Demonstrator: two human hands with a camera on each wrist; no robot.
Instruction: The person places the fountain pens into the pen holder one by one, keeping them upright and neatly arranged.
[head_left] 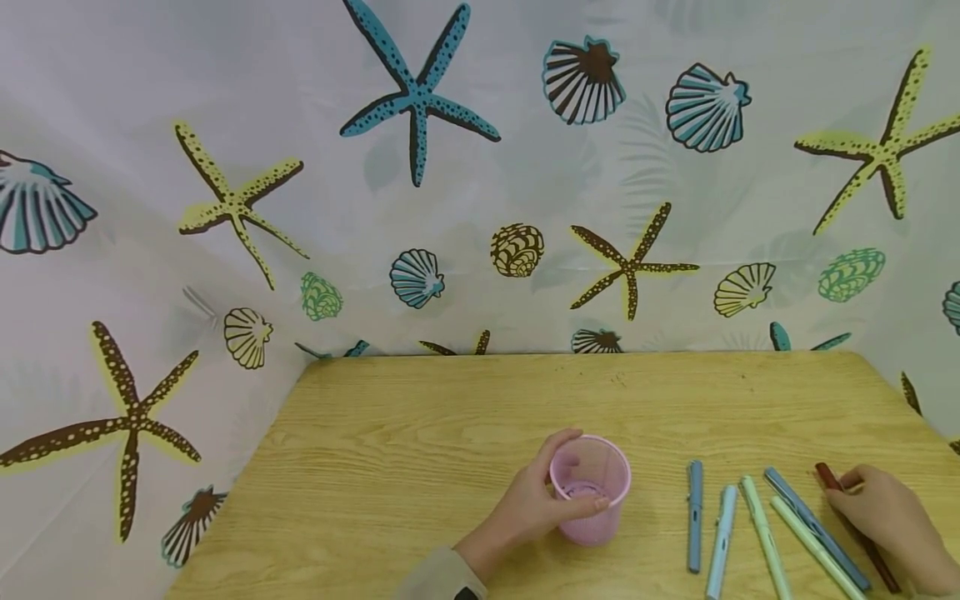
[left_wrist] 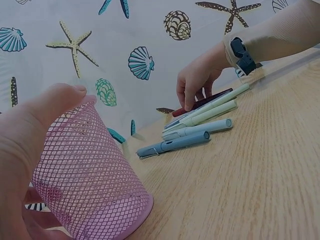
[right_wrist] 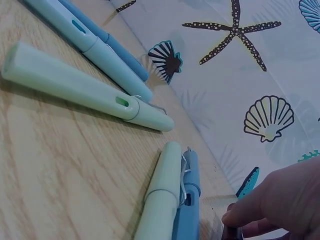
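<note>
My left hand [head_left: 536, 500] grips a pink mesh pen cup [head_left: 591, 530], its fingers and thumb round the sides near the rim. The cup's mouth faces up, and no pens show inside it. Over at the right, my right hand [head_left: 888, 512] pinches a dark red pen [head_left: 827, 476] between thumb and fingers; part of the pen is hidden behind the hand. Beside that pen lie a blue pen [head_left: 813, 522] and a pale green pen [head_left: 817, 549], close together. In the right wrist view, only a short dark end of the red pen [right_wrist: 232, 232] shows under the thumb.
Between the cup and those pens lie another pale green pen [head_left: 763, 529], a light blue pen [head_left: 722, 537] and a grey-blue pen [head_left: 695, 517]. All rest on the wooden table [head_left: 420, 450]. A curtain [head_left: 480, 183] printed with starfish and shells hangs behind and along both sides.
</note>
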